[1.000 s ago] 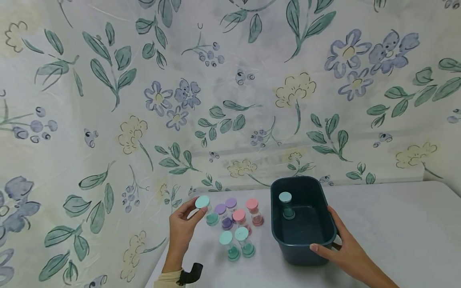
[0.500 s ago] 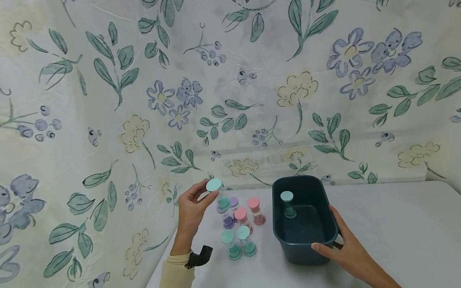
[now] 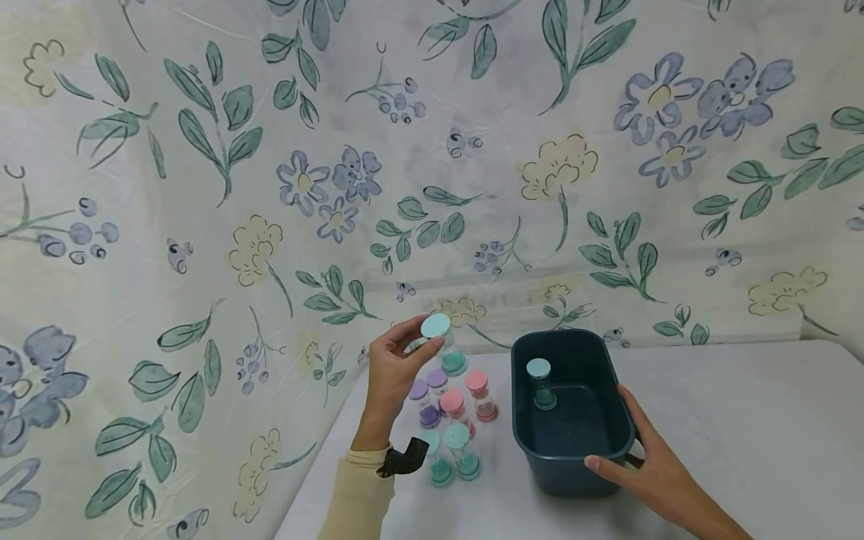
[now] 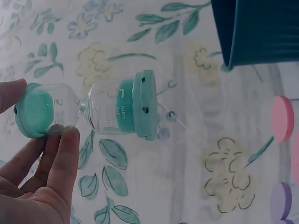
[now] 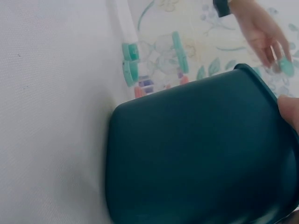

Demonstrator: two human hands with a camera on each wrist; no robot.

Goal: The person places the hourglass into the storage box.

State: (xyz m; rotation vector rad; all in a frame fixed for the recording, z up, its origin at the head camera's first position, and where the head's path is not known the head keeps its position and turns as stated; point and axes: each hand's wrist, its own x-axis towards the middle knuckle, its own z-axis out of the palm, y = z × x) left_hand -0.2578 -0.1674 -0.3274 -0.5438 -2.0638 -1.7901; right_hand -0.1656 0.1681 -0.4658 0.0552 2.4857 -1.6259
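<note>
My left hand [image 3: 397, 367] pinches a mint-green hourglass [image 4: 105, 108] by its capped end and holds it up over the back of the table. White lettering shows on its glass, and green sand lies in its lower bulb. On the right, my right hand [image 3: 641, 465] grips the rim and side of a dark teal bin [image 3: 565, 472], thumb over the near rim. Inside the bin another mint-green hourglass [image 3: 540, 382] stands upright. Two pink hourglasses [image 3: 481, 394], two purple hourglasses [image 3: 424, 403] and two mint-green hourglasses [image 3: 464, 450] stand grouped left of the bin.
A white-covered table [image 3: 736, 420] carries everything. Right behind its back edge hangs a floral cloth [image 3: 432, 165], which also runs down the left side. A black wrist strap device [image 3: 405, 456] sits at the left sleeve.
My left hand has lifted the mint-green hourglass from beside the purple ones and carried it up and to the right. The right hand keeps its hold on the bin.
</note>
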